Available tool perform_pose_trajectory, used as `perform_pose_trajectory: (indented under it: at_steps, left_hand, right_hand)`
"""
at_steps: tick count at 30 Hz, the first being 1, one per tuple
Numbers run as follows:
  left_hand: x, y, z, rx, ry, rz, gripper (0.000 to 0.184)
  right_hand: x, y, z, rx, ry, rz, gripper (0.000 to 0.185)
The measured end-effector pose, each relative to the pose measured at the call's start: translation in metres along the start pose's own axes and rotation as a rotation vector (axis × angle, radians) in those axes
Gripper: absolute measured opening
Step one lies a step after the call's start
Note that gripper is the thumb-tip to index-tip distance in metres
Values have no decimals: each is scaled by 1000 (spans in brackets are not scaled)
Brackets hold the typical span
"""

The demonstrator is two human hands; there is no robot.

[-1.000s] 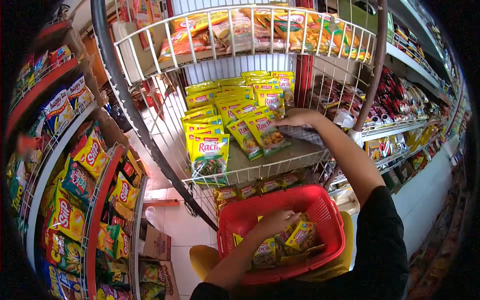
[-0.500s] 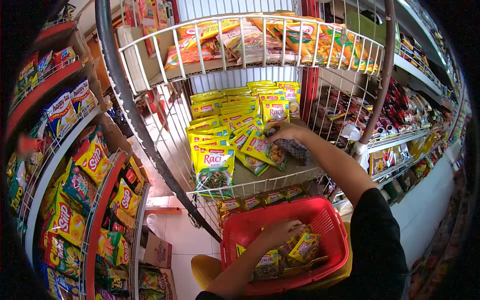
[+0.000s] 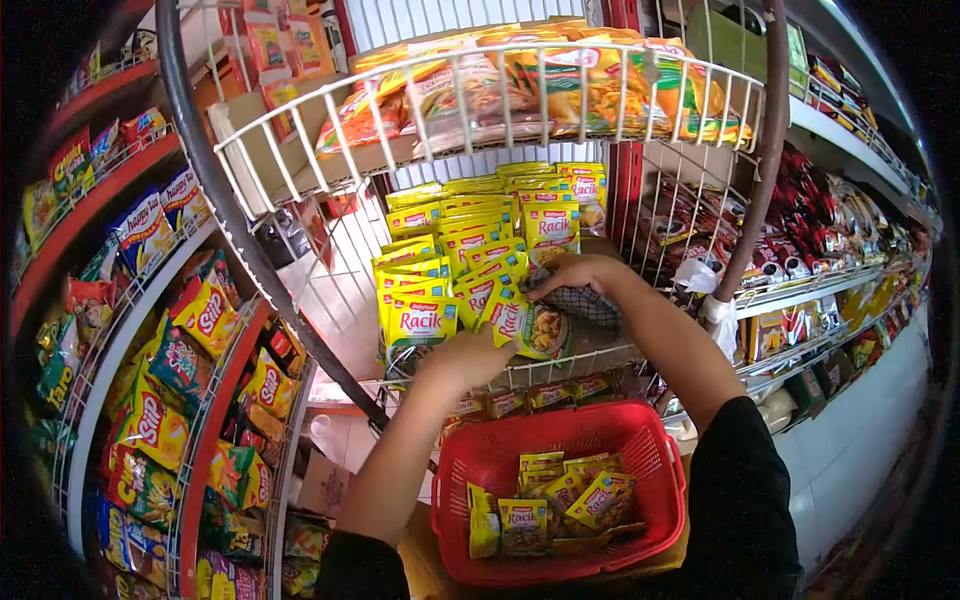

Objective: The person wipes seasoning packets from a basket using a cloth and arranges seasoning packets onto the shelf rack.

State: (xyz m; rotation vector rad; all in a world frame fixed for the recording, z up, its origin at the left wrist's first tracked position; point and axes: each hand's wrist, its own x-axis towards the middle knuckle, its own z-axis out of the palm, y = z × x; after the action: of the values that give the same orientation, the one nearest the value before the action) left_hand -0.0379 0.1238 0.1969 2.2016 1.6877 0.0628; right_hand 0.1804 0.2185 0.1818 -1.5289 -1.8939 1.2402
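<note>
Rows of yellow Racik packets (image 3: 418,318) stand on the middle shelf of a white wire rack. At the front of the rows, my right hand (image 3: 580,277) is closed on a checkered cloth, beside a tilted Racik packet (image 3: 540,328). My left hand (image 3: 470,358) reaches over the shelf's front edge and touches the lower left of that packet; its fingertips are partly hidden. Below, a red basket (image 3: 560,425) holds several smaller yellow Racik packets (image 3: 524,522).
A wire shelf (image 3: 440,140) with larger orange and yellow bags crosses above. Snack racks with SIIP bags (image 3: 150,425) stand at the left. Dark red packets (image 3: 790,215) fill shelves at the right. A dark post (image 3: 240,235) frames the rack's left side.
My left hand has left the basket and risen to the shelf packets. My right hand has moved slightly with the cloth, and the packet beside it is more tilted.
</note>
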Motion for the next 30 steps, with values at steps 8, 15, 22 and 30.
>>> perform_pose_trajectory:
  at_steps: [8,15,22,30]
  left_hand:
    - [53,3,26,217,50,69,88]
    - [73,14,13,162,302,170,102]
    - [82,24,-8,-155,621,288,98]
    - [99,-9,-1,57,897,518,73]
  right_hand:
    - [28,27,-4,15,-94,-29,84]
    - [10,4,-12,-147,90,-144,68]
    - [50,33,-32,26,369,-589,61]
    - [14,21,-35,-71,301,-322,53]
